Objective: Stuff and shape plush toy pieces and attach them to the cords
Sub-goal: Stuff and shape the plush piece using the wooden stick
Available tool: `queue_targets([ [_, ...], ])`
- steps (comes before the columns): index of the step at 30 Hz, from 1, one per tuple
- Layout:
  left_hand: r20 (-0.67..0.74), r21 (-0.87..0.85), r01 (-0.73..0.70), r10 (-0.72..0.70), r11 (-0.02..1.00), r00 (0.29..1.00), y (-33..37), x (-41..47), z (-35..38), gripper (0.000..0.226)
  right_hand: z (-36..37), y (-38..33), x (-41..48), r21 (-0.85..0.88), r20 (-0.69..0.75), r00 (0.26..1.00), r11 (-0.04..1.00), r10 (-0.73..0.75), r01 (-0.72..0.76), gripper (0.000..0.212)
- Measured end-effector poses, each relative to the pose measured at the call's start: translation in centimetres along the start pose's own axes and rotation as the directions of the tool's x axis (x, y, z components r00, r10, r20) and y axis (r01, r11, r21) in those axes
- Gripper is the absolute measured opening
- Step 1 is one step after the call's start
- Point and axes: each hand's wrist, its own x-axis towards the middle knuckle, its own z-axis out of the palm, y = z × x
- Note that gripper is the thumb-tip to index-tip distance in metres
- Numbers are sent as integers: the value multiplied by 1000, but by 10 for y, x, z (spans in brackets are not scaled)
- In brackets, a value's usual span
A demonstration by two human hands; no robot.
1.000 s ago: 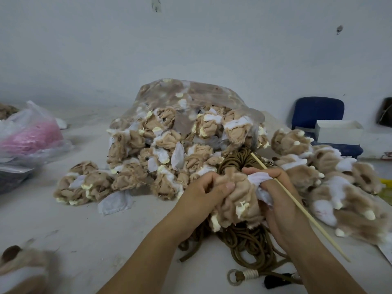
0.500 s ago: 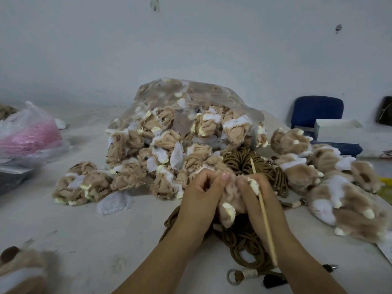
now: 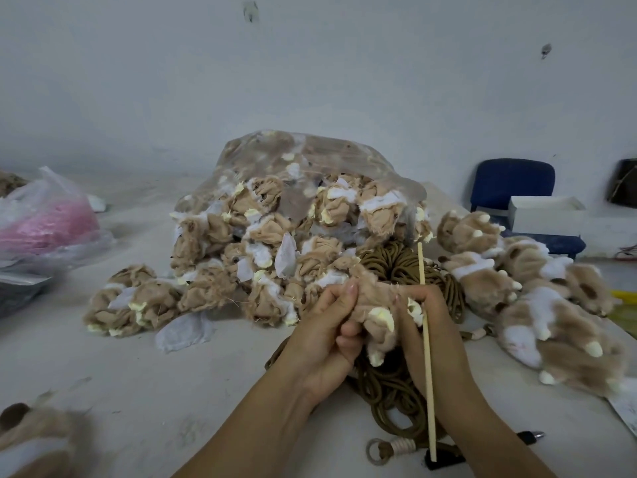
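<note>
A tan plush paw piece [image 3: 374,313] with cream claws sits between both hands, above a coil of brown cords [image 3: 389,388]. My left hand [image 3: 324,336] grips its left side, fingers curled over the top. My right hand [image 3: 425,322] pinches its right side and also holds a thin wooden stick [image 3: 426,346], which stands nearly upright. Behind lies a heap of unstuffed tan pieces [image 3: 262,257] spilling from a clear plastic bag [image 3: 310,157]. Finished stuffed paws [image 3: 537,305] are piled at the right.
A bag of pink material [image 3: 44,222] lies at far left. A blue chair [image 3: 510,184] with a white box [image 3: 548,215] stands at the back right. A metal ring with a wrapped cord end [image 3: 382,453] and a pen [image 3: 531,436] lie near my right forearm. Another plush piece [image 3: 31,439] is at the bottom left.
The hands have drawn together and turned the plush piece so its claws face me. The stick swung from a slant to nearly upright.
</note>
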Motion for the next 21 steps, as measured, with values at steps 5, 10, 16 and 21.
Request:
queue_targets([
  [5, 82, 188, 50, -67, 981, 994, 4, -2, -5, 29, 2, 0, -2, 40, 5, 1000, 999, 23, -23, 9],
  [10, 62, 412, 38, -70, 910, 996, 8, -2, -3, 35, 4, -6, -2, 143, -27, 998, 988, 60, -56, 15],
  [16, 32, 592, 22, -51, 805, 998, 12, 0, -7, 46, 4, -9, -2, 206, -36, 999, 978, 39, -31, 14],
  [21, -79, 722, -56, 162, 689, 984, 4, 4, -10, 21, 7, -10, -5, 158, -61, 997, 987, 52, -42, 17],
])
